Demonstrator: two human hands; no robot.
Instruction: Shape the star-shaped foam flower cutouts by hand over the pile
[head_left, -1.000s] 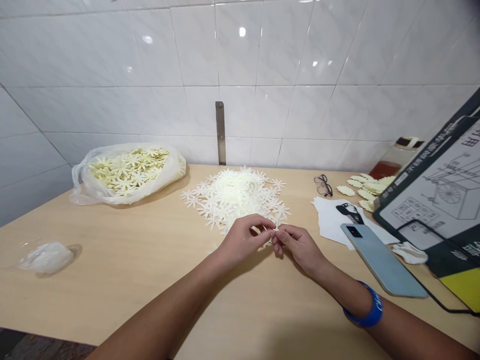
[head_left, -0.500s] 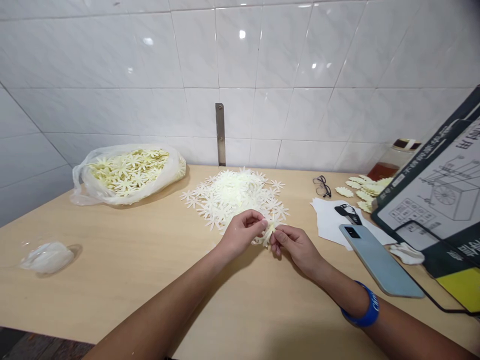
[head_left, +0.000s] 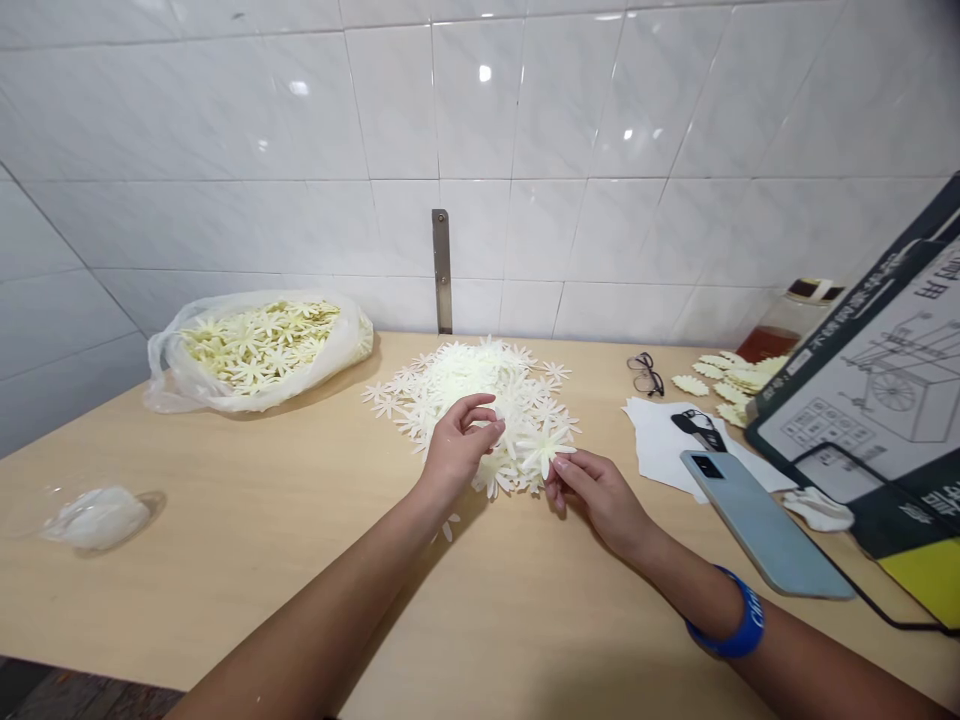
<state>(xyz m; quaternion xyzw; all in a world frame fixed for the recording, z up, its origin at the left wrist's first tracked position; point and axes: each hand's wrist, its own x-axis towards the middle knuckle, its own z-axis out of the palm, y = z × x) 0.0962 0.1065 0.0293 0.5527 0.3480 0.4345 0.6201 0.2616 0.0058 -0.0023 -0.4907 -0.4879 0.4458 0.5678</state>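
Observation:
A heap of pale, flower-shaped cutouts lies mid-table toward the wall. My right hand pinches one pale flower by a petal, at the heap's front right edge. Over the front of the heap is my left hand, thumb and fingers curled close together; whether anything small is between their tips is too fine to make out. Below my left wrist a loose pale piece rests partly hidden on the table.
A plastic bag of yellowish flowers sits at the back left, a small clear bag at the left. Glasses, paper, a phone, a jar and a leaning printed box occupy the right.
My left hand has moved left, away from my right hand. The flower, earlier between both hands, is now spread open and held by the right hand alone.

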